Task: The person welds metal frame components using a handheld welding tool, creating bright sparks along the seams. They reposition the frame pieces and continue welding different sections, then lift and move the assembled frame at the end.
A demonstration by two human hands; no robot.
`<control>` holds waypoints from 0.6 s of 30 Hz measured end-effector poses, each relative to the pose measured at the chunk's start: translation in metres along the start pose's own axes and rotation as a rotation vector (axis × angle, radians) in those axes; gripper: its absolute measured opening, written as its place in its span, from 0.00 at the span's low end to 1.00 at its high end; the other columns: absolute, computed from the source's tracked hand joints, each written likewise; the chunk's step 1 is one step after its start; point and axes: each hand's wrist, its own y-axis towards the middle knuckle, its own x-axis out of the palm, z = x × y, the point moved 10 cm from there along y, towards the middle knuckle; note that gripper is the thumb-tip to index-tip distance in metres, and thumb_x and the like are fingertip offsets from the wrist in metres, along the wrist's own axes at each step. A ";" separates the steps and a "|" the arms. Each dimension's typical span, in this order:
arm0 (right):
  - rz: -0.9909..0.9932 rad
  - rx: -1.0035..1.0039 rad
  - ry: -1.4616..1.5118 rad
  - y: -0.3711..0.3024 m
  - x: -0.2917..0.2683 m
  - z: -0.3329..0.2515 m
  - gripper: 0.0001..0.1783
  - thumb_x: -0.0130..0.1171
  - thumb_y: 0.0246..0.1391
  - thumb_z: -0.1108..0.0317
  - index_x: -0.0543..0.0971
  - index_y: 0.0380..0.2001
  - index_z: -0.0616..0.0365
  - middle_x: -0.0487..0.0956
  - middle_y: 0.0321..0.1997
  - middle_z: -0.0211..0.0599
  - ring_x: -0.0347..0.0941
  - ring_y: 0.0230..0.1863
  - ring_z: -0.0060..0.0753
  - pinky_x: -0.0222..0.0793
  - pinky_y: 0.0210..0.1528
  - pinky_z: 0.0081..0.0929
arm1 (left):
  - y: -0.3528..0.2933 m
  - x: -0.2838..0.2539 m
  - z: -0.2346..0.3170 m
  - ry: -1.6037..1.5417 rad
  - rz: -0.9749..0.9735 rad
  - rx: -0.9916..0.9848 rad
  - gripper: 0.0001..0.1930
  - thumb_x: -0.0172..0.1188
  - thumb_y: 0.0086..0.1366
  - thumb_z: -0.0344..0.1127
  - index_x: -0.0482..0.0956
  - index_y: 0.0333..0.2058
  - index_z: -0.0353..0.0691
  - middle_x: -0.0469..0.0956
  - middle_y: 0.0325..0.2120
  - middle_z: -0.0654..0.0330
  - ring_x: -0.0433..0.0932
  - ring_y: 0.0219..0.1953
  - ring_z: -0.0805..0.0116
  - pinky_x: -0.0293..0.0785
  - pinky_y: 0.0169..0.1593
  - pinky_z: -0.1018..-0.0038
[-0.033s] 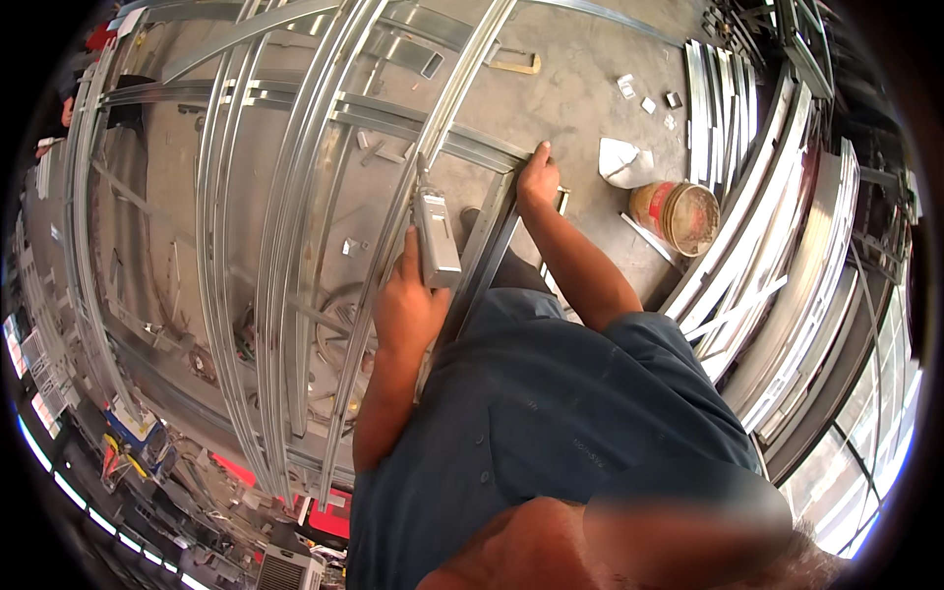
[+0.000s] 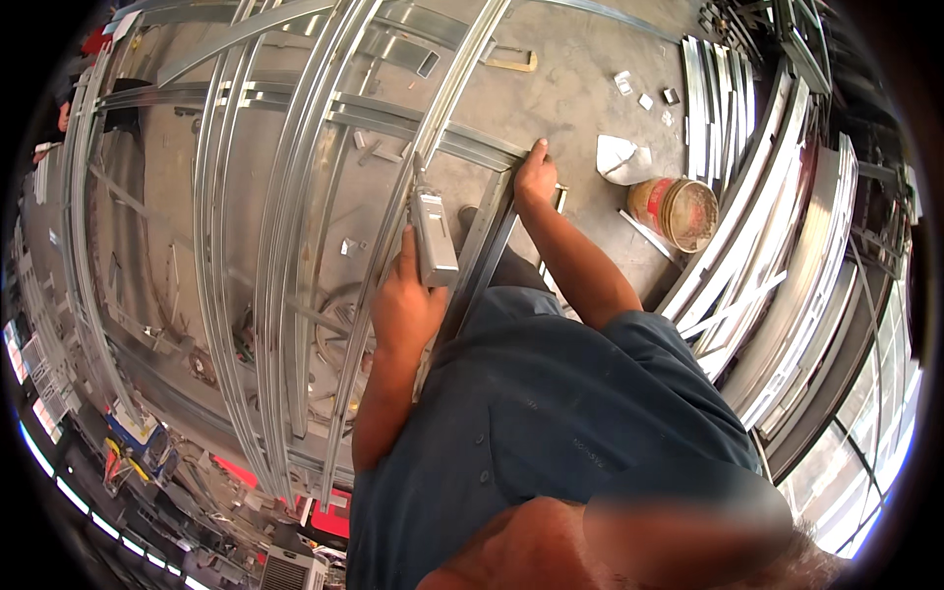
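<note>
A grey, box-shaped tool (image 2: 433, 241) with a narrow front end sits at my left hand (image 2: 405, 310). The fingers are wrapped behind and beside it, partly hidden by its body. The tool's tip lies against a long metal stud (image 2: 447, 93) of the large frame. My right hand (image 2: 536, 179) grips the corner where a short metal crosspiece (image 2: 482, 147) meets a metal channel (image 2: 492, 231) that runs close to my body. Its thumb points away from me, while the other fingers are mostly hidden behind the metal.
More frame studs (image 2: 285, 246) stretch to the left. On the floor at right are a dirty bucket (image 2: 674, 211), a white sheet scrap (image 2: 621, 157) and small pieces. Long metal profiles (image 2: 777, 236) are stacked farther right. A C-shaped clamp (image 2: 513, 63) lies beyond the frame. Another person's arm (image 2: 64, 116) shows far left.
The view has shifted very slightly. Both hands keep their places on the tool and the frame.
</note>
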 end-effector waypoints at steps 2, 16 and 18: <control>0.007 -0.005 -0.012 -0.003 -0.003 -0.006 0.43 0.36 0.66 0.35 0.79 0.39 0.72 0.80 0.41 0.68 0.75 0.47 0.68 0.68 0.51 0.52 | 0.001 -0.001 0.000 -0.013 0.006 0.022 0.46 0.67 0.49 0.32 0.59 0.69 0.43 0.80 0.43 0.40 0.81 0.40 0.38 0.79 0.42 0.51; 0.012 0.014 -0.057 -0.004 -0.004 -0.006 0.44 0.36 0.65 0.34 0.80 0.44 0.70 0.80 0.43 0.67 0.75 0.50 0.67 0.68 0.54 0.51 | -0.001 -0.003 0.001 0.009 0.034 0.129 0.45 0.68 0.53 0.38 0.58 0.69 0.41 0.80 0.42 0.43 0.82 0.38 0.41 0.79 0.37 0.53; 0.005 0.002 -0.059 -0.004 -0.003 -0.007 0.44 0.36 0.65 0.34 0.80 0.44 0.70 0.80 0.44 0.66 0.75 0.51 0.66 0.68 0.54 0.51 | -0.001 -0.001 -0.001 0.003 0.030 0.129 0.45 0.68 0.52 0.37 0.58 0.69 0.42 0.80 0.42 0.43 0.82 0.38 0.41 0.78 0.38 0.52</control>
